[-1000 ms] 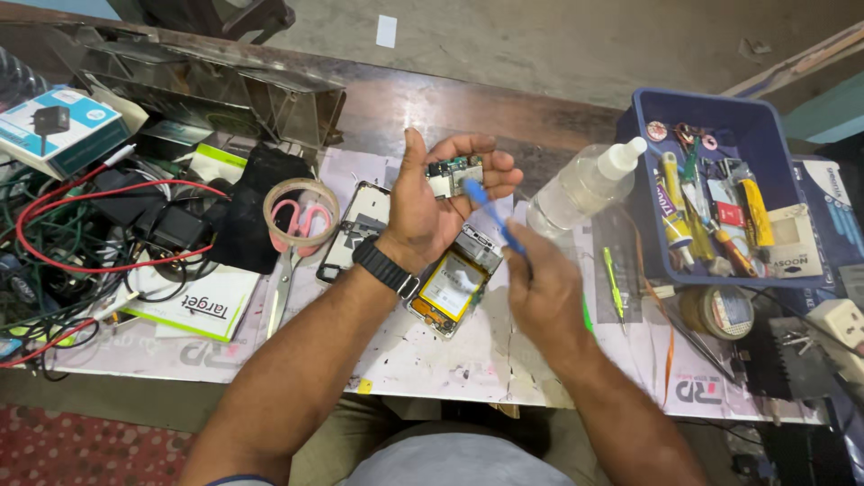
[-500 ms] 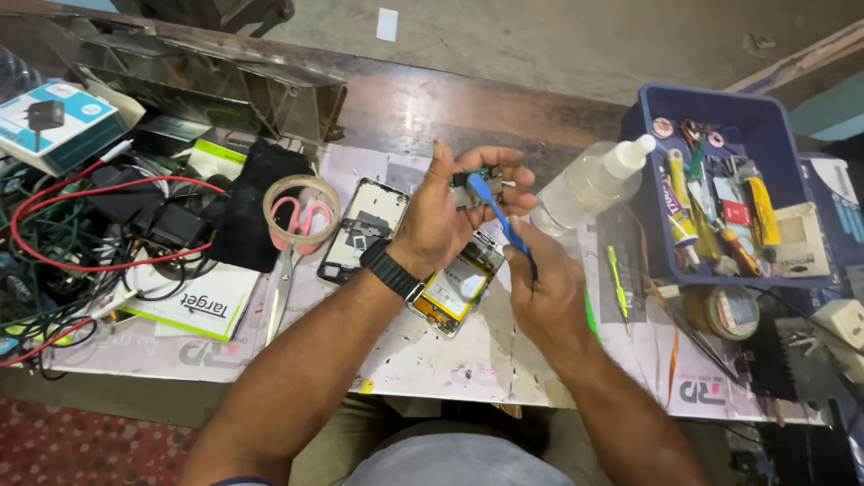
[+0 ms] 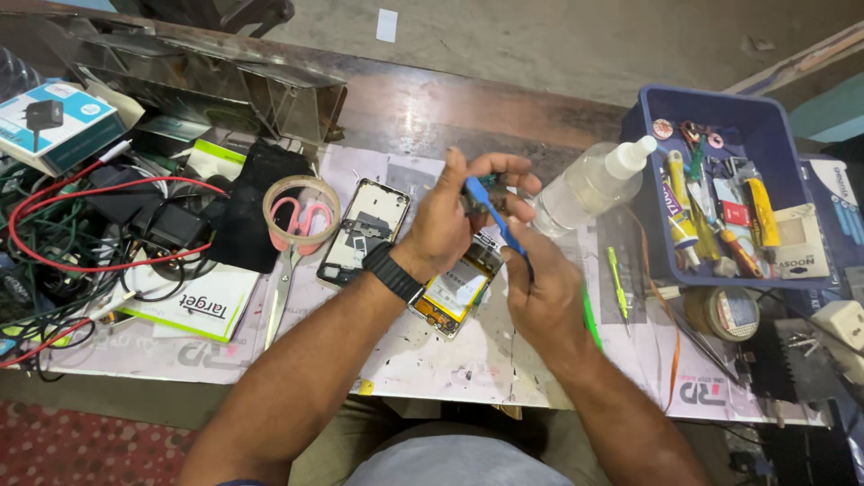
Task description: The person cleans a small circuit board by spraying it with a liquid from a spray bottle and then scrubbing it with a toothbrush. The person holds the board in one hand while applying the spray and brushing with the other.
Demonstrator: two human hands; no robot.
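**Circuit Board Held and Brushed Above an Opened Phone**

The left hand (image 3: 445, 220), wearing a black wristwatch (image 3: 393, 272), was closed around a small green circuit board (image 3: 486, 192), pinched between thumb and fingertips above the table. The right hand (image 3: 540, 297) was closed on a blue-handled brush (image 3: 493, 214), its upper end resting against the board. Directly beneath both hands lay an opened phone body (image 3: 454, 290) with a yellow-orange interior. Just left of it lay a second phone frame (image 3: 364, 229), then scissors (image 3: 292, 243) and a tape roll (image 3: 301, 211). To the right stood a clear squeeze bottle (image 3: 594, 184), tilted, beside a blue tool bin (image 3: 774, 144). Tangled cables (image 3: 81, 234) occupied the table's far left.
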